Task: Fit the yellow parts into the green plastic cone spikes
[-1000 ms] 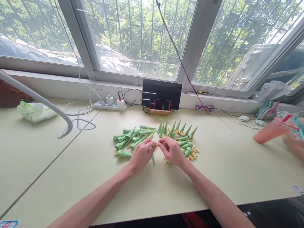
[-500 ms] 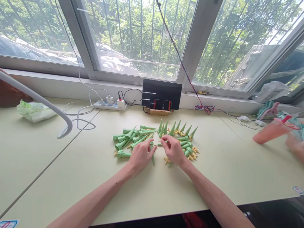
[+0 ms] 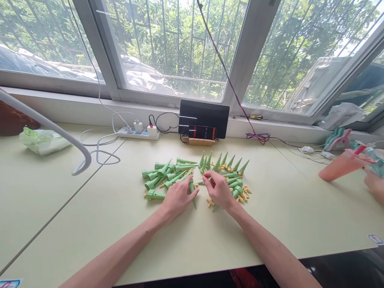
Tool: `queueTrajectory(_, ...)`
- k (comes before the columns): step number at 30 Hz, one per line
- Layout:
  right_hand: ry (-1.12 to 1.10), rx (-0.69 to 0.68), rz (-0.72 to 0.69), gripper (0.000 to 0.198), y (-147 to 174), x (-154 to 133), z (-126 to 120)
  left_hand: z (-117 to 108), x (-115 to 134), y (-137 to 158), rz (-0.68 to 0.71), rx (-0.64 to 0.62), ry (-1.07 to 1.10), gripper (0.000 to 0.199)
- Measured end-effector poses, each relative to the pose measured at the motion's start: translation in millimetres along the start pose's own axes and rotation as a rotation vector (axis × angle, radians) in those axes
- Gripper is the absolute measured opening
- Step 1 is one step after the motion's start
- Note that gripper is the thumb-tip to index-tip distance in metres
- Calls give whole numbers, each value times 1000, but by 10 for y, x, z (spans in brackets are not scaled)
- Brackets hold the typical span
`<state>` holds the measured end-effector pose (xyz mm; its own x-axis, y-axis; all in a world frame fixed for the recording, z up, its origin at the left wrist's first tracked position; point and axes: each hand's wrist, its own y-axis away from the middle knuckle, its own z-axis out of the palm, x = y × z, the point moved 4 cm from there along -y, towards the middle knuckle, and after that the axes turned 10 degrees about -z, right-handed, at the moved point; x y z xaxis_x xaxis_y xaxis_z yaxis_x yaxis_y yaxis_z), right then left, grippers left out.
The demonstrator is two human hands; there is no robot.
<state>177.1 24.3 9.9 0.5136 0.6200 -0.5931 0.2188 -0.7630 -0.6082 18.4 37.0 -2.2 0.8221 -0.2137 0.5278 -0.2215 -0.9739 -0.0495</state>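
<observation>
My left hand (image 3: 179, 197) is closed around a green plastic cone spike (image 3: 192, 192), whose narrow tip points down toward me past the thumb. In a pinch between thumb and forefinger, my right hand (image 3: 219, 189) has a small yellow plastic piece (image 3: 201, 178), partly hidden by the fingers. Several green spikes with ribbed caps lie in a pile (image 3: 156, 181) beyond and left of my left hand. Past my right hand, a row of green cones (image 3: 230, 161) stands tips up. More yellow pieces (image 3: 245, 193) lie to the right of that hand, among capped spikes.
A phone (image 3: 202, 132) leans against a dark tablet (image 3: 222, 116) at the back. The power strip (image 3: 139, 134) and a white cable lie left of it. At the right are a tilted pink drink cup (image 3: 342, 165) and another person's hand (image 3: 375, 185).
The green spike in my left hand has turned slightly, and the left thumb has shifted. My right hand is nearly still. The other person's hand at the right edge has moved slightly.
</observation>
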Motion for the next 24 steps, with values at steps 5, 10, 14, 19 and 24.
queueTrajectory(5, 7, -3, 7, 15, 5, 2, 1, 2, -5, 0, -6, -9, 17, 43)
queueTrajectory(10, 11, -1, 10, 16, 5, 14, -1, -6, -9, 5, 1, 1, 33, 40)
queueTrajectory(14, 11, -3, 10, 15, 8, 14, 2, -9, -10, 4, -3, 0, 42, 39)
queueTrajectory(19, 7, -2, 12, 15, 5, 8, 6, -21, 0, 7, -7, -3, 55, 40)
queueTrajectory(24, 2, -4, 15, 16, 2, 6, 10, -23, 0, 12, 9, 20, 74, 38)
